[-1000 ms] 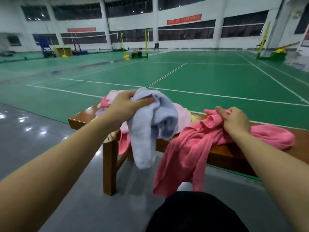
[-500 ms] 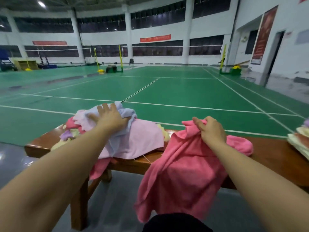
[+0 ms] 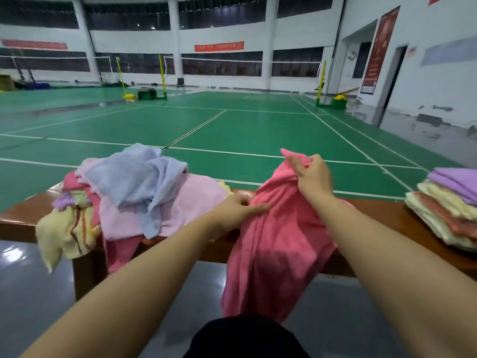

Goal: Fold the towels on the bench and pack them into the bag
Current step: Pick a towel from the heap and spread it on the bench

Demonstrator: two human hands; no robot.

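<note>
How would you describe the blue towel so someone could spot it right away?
Start at the wooden bench beside the green court. At its left end sits a loose towel pile. The pale blue towel lies crumpled on top, over a light pink towel, and is the only blue one there.

On the worktop (image 3: 382,210), a heap of loose towels (image 3: 144,197) lies at the left end, several spilling over the near edge. A folded stack of towels (image 3: 449,205) sits at the right end, well apart from the heap. Between them, 1 towel (image 3: 273,244) drapes over the near edge of the worktop, the left hand (image 3: 237,210) on its left side and the right hand (image 3: 313,177) at its top corner. Beyond the worktop lies the court floor (image 3: 245,130).
</note>
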